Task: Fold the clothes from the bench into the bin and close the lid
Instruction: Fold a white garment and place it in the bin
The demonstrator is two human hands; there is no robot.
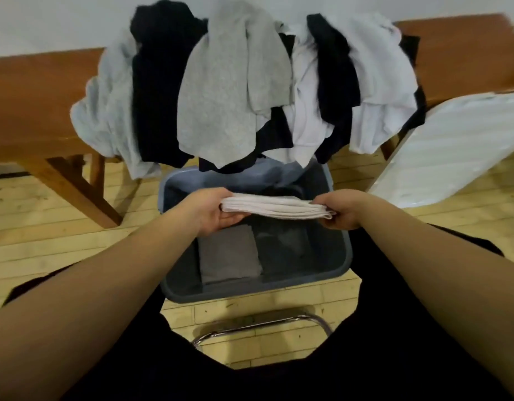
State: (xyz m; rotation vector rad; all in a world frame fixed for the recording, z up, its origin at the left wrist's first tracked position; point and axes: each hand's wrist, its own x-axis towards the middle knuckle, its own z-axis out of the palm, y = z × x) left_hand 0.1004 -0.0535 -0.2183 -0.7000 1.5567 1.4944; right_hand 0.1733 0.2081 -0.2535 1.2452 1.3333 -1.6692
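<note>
A folded white garment (267, 208) hangs flat over the open grey bin (344, 250). My left hand (212, 212) grips its left end and my right hand (341, 209) grips its right end. Inside the bin lie a folded grey piece (229, 259) on the left and a darker folded piece (284, 250) beside it. Behind the bin, a heap of unfolded clothes (221, 82) in grey, black and white covers the wooden bench (33, 96) and droops over its front edge. The white bin lid (452, 151) leans against the bench at the right.
The bin stands on a pale wooden floor (47, 221) between my knees. A chrome chair frame (258, 325) shows below the bin's near wall. The bench's legs (76, 186) stand left of the bin. A white wall rises behind the bench.
</note>
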